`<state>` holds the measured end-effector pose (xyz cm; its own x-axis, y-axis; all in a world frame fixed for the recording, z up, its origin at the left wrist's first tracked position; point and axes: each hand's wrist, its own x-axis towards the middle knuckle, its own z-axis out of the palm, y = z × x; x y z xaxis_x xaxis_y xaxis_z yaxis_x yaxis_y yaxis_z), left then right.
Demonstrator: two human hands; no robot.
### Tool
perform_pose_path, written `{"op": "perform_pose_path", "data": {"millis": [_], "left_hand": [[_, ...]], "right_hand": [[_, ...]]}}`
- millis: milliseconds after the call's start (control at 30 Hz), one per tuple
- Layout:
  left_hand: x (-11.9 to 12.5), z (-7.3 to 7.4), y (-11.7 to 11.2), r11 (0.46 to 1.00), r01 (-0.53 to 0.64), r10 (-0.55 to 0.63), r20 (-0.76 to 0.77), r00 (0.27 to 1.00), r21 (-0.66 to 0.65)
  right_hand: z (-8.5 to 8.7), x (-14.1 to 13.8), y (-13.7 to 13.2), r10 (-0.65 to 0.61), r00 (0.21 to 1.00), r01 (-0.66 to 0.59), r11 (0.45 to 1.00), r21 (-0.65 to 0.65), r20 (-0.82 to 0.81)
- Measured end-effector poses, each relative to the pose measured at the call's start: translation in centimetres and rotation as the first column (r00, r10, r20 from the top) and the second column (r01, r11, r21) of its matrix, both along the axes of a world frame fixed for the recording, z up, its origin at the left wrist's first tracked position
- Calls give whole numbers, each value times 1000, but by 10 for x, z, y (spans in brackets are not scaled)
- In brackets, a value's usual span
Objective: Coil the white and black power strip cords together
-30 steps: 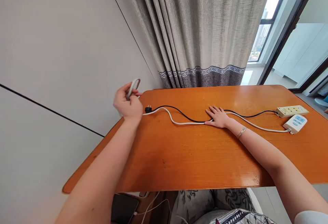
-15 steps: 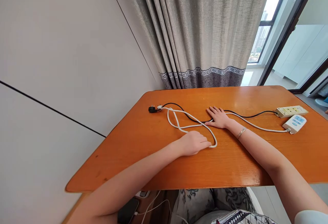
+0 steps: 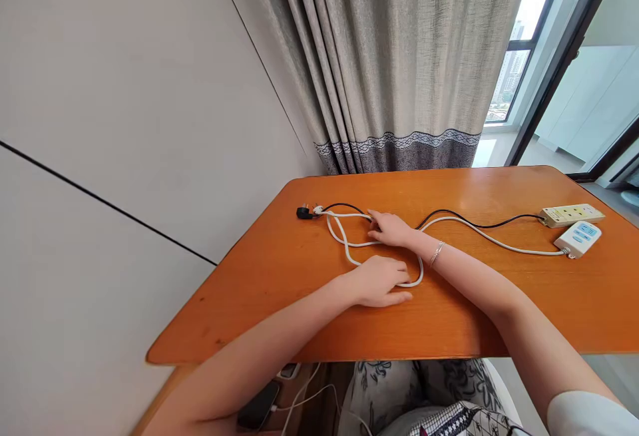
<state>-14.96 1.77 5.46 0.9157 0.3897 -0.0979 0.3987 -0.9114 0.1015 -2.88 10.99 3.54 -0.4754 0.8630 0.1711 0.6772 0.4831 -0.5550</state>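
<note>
On the wooden table lie a white power cord (image 3: 349, 257) and a thinner black power cord (image 3: 344, 206), crossing each other in loose loops. My left hand (image 3: 380, 281) rests over the near bend of the white cord, its thumb stretched away from the fingers. Farther back, my right hand (image 3: 393, 229) lies across both cords with forefinger and thumb apart, covering part of them. Left of it sit a black plug (image 3: 303, 213) and a white plug (image 3: 318, 210), side by side. The cords run right to a cream power strip (image 3: 572, 215) and a white power strip (image 3: 579, 239).
The table (image 3: 259, 303) meets a pale wall (image 3: 124, 90) on the left. A grey curtain (image 3: 399, 56) hangs behind its far edge. Below the near edge are a dark phone (image 3: 259, 406) and a thin white cable (image 3: 304, 401).
My right hand has slid left along the cords, toward the plugs. The left hand stays at the white bend, its thumb now spread from the fingers. The view has shifted slightly.
</note>
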Motion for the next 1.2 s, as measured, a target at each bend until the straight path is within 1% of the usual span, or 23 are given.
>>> {"op": "perform_pose_path", "data": {"millis": [67, 100, 133, 167, 200, 233, 267, 300, 367, 400, 433, 467, 533, 600, 667, 733, 800, 867, 933, 967, 1033, 1133, 1200], "left_hand": [[-2, 0, 5, 998, -50, 50, 9, 999, -25], [-5, -1, 8, 996, -87, 87, 13, 996, -33], [-10, -2, 12, 991, -130, 131, 19, 991, -42], [-15, -4, 16, 983, -177, 179, 27, 984, -55], [-22, -6, 20, 971, -226, 229, 35, 973, -73], [-30, -8, 26, 957, -274, 279, 41, 959, -94], [-38, -9, 31, 940, -323, 329, 39, 943, -109], [-46, -10, 37, 920, -376, 382, 36, 924, -112], [-64, -11, 49, 880, -468, 471, 22, 882, -86], [-73, -11, 54, 855, -515, 516, 13, 856, -60], [-82, -12, 59, 828, -560, 560, -2, 828, -31], [-91, -12, 64, 796, -605, 605, -10, 796, -2], [-109, -15, 71, 724, -690, 690, -15, 724, 25], [-125, -19, 76, 657, -753, 753, -3, 658, 34], [-137, -23, 80, 620, -783, 783, 21, 622, 45], [-145, -26, 82, 609, -791, 790, 44, 611, 63], [-148, -27, 83, 605, -791, 790, 57, 610, 90], [-152, -27, 83, 608, -785, 785, 59, 617, 122], [-158, -26, 82, 621, -772, 773, 59, 632, 135], [-163, -25, 82, 626, -769, 768, 68, 637, 130], [-173, -23, 83, 613, -784, 778, 103, 620, 92], [-189, -21, 87, 549, -836, 832, 112, 544, -16], [-197, -21, 91, 529, -845, 848, 90, 522, -85]], "right_hand": [[1, -14, 1, -26, 998, 26, 1000, 4, -54], [3, -17, 1, -47, 994, 48, 999, 13, -97], [6, -16, 0, -72, 982, 77, 997, 23, -173], [10, -11, -1, -98, 954, 111, 993, 30, -285], [15, -3, -2, -125, 896, 153, 988, 30, -425], [20, 9, -5, -149, 797, 196, 980, 18, -586], [25, 23, -9, -160, 668, 234, 972, 1, -727], [31, 40, -15, -167, 542, 263, 965, -23, -823], [40, 78, -31, -168, 318, 304, 950, -67, -933], [43, 99, -41, -161, 225, 334, 939, -79, -961], [46, 119, -53, -155, 165, 365, 927, -85, -974], [47, 139, -65, -151, 124, 397, 913, -90, -981], [47, 176, -90, -168, 66, 444, 888, -122, -984], [42, 207, -113, -228, -29, 510, 834, -211, -973], [34, 232, -132, -326, -123, 538, 771, -339, -937], [26, 252, -146, -383, -201, 556, 713, -427, -902], [17, 269, -157, -394, -234, 589, 669, -452, -889], [10, 283, -165, -415, -252, 621, 624, -475, -874], [5, 294, -172, -490, -256, 617, 581, -531, -833], [3, 298, -175, -544, -235, 601, 570, -561, -805], [1, 305, -179, -647, -146, 561, 569, -601, -749], [0, 309, -180, -729, -20, 532, 572, -625, -684], [1, 308, -178, -770, 46, 529, 560, -638, -637]]}}
